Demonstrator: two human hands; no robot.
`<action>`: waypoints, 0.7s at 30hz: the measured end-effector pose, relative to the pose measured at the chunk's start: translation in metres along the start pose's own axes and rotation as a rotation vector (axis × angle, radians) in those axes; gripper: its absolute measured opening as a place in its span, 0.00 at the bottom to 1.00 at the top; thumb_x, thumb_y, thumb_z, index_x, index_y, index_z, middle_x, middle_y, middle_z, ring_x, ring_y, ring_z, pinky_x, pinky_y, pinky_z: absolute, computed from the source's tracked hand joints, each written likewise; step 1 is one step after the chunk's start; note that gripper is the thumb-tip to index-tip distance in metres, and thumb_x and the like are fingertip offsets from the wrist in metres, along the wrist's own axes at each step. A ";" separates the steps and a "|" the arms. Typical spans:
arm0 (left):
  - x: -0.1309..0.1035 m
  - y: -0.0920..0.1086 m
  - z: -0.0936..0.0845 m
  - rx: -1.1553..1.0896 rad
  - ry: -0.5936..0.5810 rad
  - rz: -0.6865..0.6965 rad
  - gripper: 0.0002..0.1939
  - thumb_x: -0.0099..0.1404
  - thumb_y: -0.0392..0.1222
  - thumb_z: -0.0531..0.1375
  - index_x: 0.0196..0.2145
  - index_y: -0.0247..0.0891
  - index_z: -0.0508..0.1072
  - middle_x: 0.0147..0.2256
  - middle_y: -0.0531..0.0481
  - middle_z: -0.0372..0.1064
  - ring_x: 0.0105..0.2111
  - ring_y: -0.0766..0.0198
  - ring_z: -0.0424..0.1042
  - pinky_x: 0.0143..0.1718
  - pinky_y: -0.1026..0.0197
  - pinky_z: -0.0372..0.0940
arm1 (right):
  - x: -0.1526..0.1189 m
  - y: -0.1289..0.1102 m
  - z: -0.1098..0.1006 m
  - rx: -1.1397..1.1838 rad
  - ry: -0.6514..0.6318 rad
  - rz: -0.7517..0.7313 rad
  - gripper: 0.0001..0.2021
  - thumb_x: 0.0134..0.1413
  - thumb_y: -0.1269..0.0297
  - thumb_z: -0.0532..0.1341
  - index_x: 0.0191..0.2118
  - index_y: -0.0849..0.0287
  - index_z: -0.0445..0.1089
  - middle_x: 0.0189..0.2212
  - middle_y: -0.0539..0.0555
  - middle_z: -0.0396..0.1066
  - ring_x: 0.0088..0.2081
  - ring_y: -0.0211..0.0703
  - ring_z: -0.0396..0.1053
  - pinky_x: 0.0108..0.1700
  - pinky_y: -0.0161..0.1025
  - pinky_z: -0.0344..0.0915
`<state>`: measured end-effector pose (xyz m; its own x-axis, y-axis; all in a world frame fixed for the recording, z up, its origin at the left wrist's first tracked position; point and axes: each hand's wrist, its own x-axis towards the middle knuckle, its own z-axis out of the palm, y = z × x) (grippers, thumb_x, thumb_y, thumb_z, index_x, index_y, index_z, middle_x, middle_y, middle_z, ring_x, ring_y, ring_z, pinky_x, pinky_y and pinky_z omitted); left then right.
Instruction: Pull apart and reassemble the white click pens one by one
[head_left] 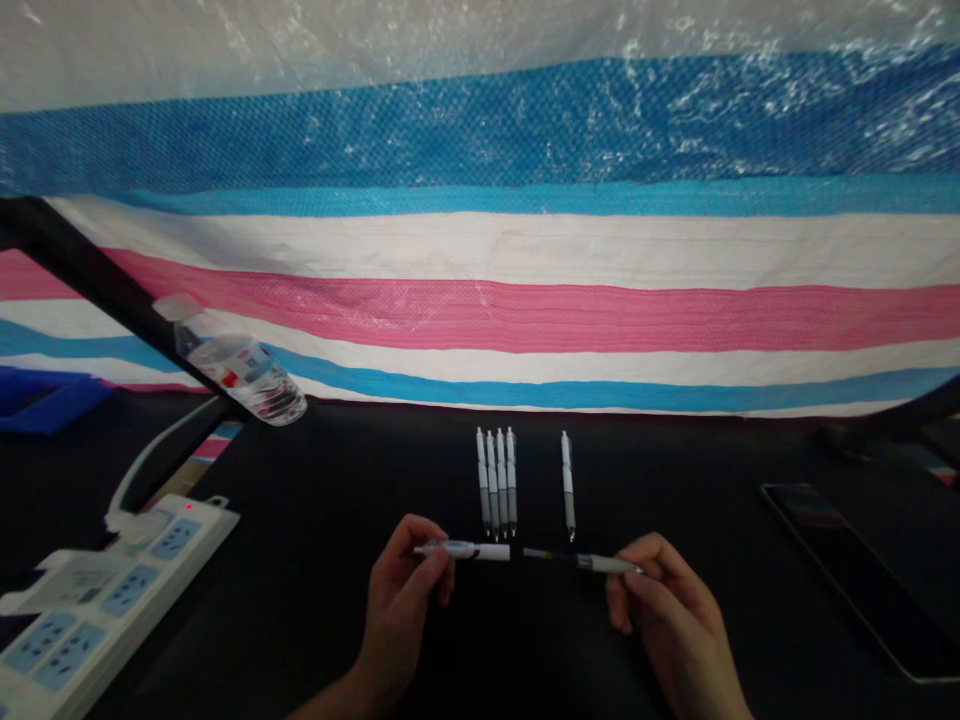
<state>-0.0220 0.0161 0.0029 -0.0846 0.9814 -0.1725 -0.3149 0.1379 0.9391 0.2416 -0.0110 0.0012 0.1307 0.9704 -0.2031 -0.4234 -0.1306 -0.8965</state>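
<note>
Between thumb and fingers, my left hand [409,590] pinches the white upper barrel of a pen [491,551], its clip end toward the palm and its cut end pointing right. My right hand [664,595] grips the grey lower barrel of the pen [609,565] by its tip. From that grey part a thin, mostly clear refill [547,554] sticks out to the left. A small gap separates the refill's end from the white barrel. Beyond my hands, several white-and-grey pens [493,485] lie side by side, tips toward me. One more pen [568,488] lies apart, to their right.
A white power strip [112,600] with a plugged-in adapter and cable sits at left. Behind it are a tilted water bottle [251,378], a dark post and a blue tray [49,400]. A phone [862,580] lies at right on the black table [360,470]. Striped sheeting [525,310] hangs behind.
</note>
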 end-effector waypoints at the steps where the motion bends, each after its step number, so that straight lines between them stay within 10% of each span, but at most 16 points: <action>1: 0.000 0.001 0.000 -0.006 0.003 -0.003 0.18 0.60 0.54 0.70 0.32 0.37 0.74 0.22 0.56 0.66 0.22 0.68 0.63 0.22 0.67 0.60 | 0.000 -0.001 0.001 -0.004 0.004 -0.001 0.13 0.53 0.54 0.74 0.32 0.58 0.74 0.21 0.49 0.74 0.21 0.38 0.70 0.24 0.31 0.65; 21: -0.004 -0.001 0.003 0.036 -0.093 -0.083 0.18 0.61 0.54 0.70 0.33 0.37 0.73 0.22 0.55 0.68 0.22 0.66 0.65 0.22 0.66 0.62 | -0.008 -0.002 0.013 -0.191 -0.131 0.032 0.16 0.58 0.50 0.70 0.37 0.58 0.73 0.28 0.55 0.78 0.28 0.46 0.76 0.26 0.36 0.69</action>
<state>-0.0185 0.0120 0.0036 0.0288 0.9744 -0.2229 -0.2827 0.2218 0.9332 0.2298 -0.0158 0.0099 -0.0030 0.9817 -0.1905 -0.2460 -0.1853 -0.9514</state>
